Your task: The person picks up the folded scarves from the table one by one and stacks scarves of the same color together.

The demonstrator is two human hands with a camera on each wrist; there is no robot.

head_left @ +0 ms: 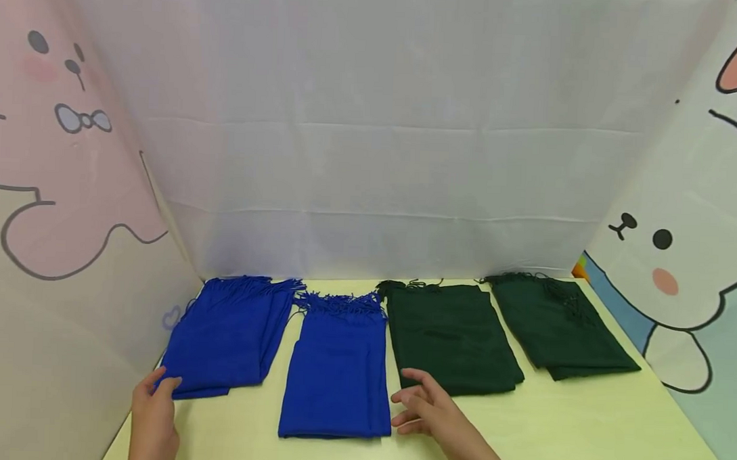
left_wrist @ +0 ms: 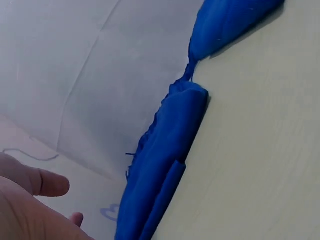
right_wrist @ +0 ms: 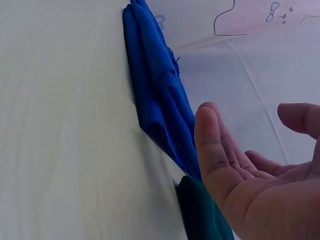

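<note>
Head view alone shows two green scarves right of blue scarves; left hand and right hand, fingers relaxed, empty.

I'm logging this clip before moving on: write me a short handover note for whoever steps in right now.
Left hand: fingers at the near corner of the far-left blue scarf; a firm grip cannot be confirmed.
Right hand: open, holding nothing, beside the second blue scarf and near the inner green scarf.
Outer green scarf lies farthest right.
Done: all four lie folded in a row on the table, fringes toward the backdrop.
Left: probably only straightening.
</note>
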